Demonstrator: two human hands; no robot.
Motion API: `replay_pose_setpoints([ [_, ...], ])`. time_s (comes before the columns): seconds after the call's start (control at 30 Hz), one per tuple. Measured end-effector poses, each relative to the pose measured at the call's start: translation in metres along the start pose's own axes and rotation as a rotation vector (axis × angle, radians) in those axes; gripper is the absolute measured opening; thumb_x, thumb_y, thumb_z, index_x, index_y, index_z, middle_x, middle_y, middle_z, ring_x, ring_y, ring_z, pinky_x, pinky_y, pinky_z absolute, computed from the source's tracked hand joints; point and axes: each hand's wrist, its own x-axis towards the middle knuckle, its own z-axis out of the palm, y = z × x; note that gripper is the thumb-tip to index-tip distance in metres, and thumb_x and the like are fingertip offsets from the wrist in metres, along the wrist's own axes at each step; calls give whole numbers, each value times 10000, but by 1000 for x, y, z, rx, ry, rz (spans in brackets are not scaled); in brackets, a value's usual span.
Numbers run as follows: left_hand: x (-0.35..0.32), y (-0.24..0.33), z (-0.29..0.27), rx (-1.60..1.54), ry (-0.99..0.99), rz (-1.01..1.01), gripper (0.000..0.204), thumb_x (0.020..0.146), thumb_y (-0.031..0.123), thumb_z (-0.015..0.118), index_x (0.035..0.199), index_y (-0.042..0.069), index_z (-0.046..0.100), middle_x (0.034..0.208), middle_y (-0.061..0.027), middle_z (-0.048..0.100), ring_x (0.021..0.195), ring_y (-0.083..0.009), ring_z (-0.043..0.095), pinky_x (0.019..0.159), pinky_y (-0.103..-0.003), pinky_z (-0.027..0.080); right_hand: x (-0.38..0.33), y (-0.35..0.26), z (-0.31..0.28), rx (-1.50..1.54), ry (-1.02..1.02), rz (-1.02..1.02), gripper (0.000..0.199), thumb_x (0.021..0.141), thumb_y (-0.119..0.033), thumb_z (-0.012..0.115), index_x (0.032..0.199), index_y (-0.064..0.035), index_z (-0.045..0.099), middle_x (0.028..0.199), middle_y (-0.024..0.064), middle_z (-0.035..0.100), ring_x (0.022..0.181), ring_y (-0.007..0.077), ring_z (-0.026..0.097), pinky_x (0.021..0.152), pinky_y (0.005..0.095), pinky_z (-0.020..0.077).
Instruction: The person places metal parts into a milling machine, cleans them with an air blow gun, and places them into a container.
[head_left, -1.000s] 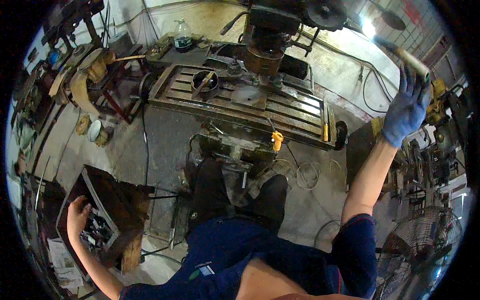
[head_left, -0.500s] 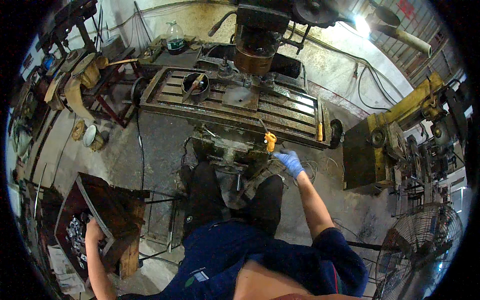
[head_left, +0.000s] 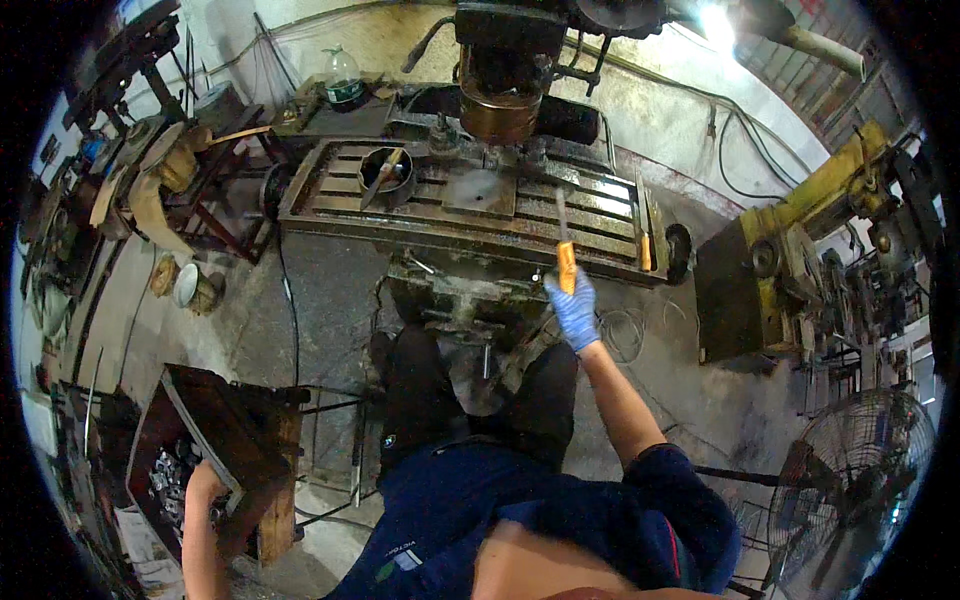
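Where it shows, the orange-handled tool looks slim.

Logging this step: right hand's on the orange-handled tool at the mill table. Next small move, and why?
Probably lift it clear: the gloved right hand grips the orange-handled tool, whose blade lies on the slotted machine table. Left hand is down in the wooden crate.

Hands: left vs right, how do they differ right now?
The right hand wears a blue glove; the left hand looks bare. The right hand is stretched forward and grips an orange-handled tool at the slotted metal machine table; the left hand hangs low beside the dark wooden box, its fingers hidden there, so whether it holds anything cannot be told. Both are away from the body.
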Motion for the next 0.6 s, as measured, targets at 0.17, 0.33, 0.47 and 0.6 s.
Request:
replay_pose_setpoints([
  [0.17,1,-5,0,-116,-32,35,539,615,92,700,1119,55,512,1063,-196,577,1006,-373,529,813,-389,442,25,-51,-52,-158,111,-93,495,678,-213,748,1042,15,499,936,87,571,842,169,531,778,289,439],
  [0.33,-2,-32,12,9,117,117,556,608,94,706,1126,44,509,1062,-194,578,1013,-369,528,816,-388,441,41,-92,-76,59,223,84,602,689,-231,746,1146,-2,427,919,64,539,797,143,512,723,258,437],
  [0.47,8,-51,16,198,80,173,473,689,173,667,1106,13,514,1034,-140,596,953,-314,557,805,-373,444,74,-37,-113,-330,464,-241,705,690,-301,737,1224,18,405,972,115,554,835,176,539,773,300,445],
  [0.6,7,-18,23,-785,125,-87,358,824,268,504,1060,-1,529,974,-98,596,866,-261,565,783,-366,450,68,-48,-114,-458,118,9,727,684,-316,733,1240,21,405,1085,164,542,952,215,532,852,309,416],
])
